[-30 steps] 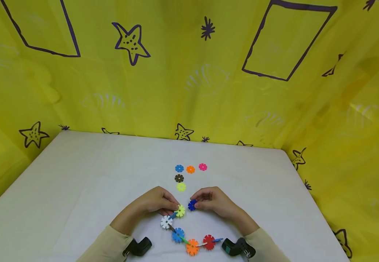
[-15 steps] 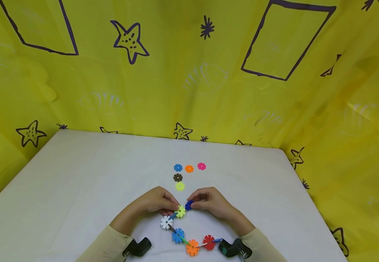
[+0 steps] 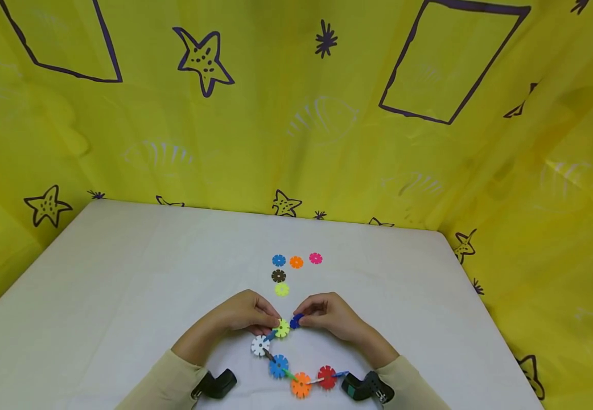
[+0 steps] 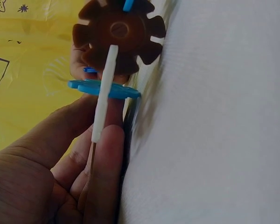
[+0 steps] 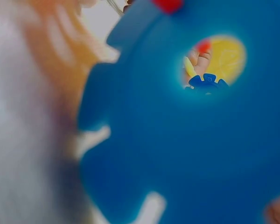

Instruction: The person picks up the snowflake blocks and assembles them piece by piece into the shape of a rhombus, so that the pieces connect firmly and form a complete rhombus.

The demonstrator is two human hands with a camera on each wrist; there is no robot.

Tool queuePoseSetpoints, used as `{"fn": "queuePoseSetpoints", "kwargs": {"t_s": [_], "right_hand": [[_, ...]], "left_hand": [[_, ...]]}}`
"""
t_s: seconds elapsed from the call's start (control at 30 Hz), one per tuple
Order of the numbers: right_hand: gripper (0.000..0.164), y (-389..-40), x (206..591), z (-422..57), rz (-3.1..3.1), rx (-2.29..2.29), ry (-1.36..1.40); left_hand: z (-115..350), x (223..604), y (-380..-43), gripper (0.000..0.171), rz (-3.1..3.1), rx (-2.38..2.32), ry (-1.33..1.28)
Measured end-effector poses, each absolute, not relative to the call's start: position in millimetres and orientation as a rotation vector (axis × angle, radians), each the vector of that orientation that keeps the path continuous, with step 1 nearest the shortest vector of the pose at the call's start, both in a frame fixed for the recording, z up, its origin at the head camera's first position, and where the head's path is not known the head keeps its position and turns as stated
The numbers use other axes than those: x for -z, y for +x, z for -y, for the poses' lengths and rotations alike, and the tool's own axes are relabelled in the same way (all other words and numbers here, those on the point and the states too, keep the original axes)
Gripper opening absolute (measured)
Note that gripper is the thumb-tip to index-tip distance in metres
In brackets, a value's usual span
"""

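My left hand [image 3: 245, 313] pinches a yellow notched plastic disc [image 3: 281, 328] at the upper end of a curved chain of interlocked discs. From there the chain runs through a white disc [image 3: 260, 345], a blue disc [image 3: 278, 366], an orange disc [image 3: 301, 385] and a red disc [image 3: 327, 377], with others edge-on between. Between finger and thumb my right hand [image 3: 334, 318] holds a dark blue disc [image 3: 296, 322] right beside the yellow one; whether they interlock, I cannot tell. In the right wrist view, a large blurred blue disc [image 5: 130, 116] covers most of the work.
Loose discs lie beyond the hands on the white tabletop [image 3: 173, 250]: blue [image 3: 278, 260], orange [image 3: 296, 262], pink [image 3: 315, 258], brown [image 3: 278, 275] and yellow [image 3: 281, 289]. A yellow patterned cloth [image 3: 255, 142] rises behind the table. The right wrist camera [image 3: 367, 387] overlaps the chain's right end.
My right hand has shifted slightly left, bringing the dark blue disc from a small gap up to the yellow disc. The left hand stays nearly still.
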State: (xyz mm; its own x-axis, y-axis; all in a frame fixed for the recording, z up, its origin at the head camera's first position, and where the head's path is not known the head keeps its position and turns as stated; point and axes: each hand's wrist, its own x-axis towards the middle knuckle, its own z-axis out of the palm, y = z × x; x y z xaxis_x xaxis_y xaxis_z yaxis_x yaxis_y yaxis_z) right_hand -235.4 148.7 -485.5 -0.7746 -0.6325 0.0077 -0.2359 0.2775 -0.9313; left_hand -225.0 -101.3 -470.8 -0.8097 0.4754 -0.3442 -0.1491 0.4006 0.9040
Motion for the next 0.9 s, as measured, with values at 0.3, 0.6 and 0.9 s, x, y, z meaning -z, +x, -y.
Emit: {"fn": "queuePoseSetpoints", "kwargs": {"t_s": [0.3, 0.6, 0.9], "right_hand": [[0.014, -234.7, 485.5, -148.4, -2.208, 1.486, -0.777], [0.013, -235.3, 487.8, -148.2, -2.219, 1.484, -0.75], [0.015, -234.5, 487.1, -145.7, -2.241, 1.497, -0.737]], "left_hand": [[101.6, 470.0, -224.5, 0.014, -2.1, -1.431, 0.283], [102.6, 471.1, -225.0, 0.014, -2.1, -1.42, 0.299], [104.7, 471.7, -226.6, 0.015, -2.071, -1.433, 0.304]]}}
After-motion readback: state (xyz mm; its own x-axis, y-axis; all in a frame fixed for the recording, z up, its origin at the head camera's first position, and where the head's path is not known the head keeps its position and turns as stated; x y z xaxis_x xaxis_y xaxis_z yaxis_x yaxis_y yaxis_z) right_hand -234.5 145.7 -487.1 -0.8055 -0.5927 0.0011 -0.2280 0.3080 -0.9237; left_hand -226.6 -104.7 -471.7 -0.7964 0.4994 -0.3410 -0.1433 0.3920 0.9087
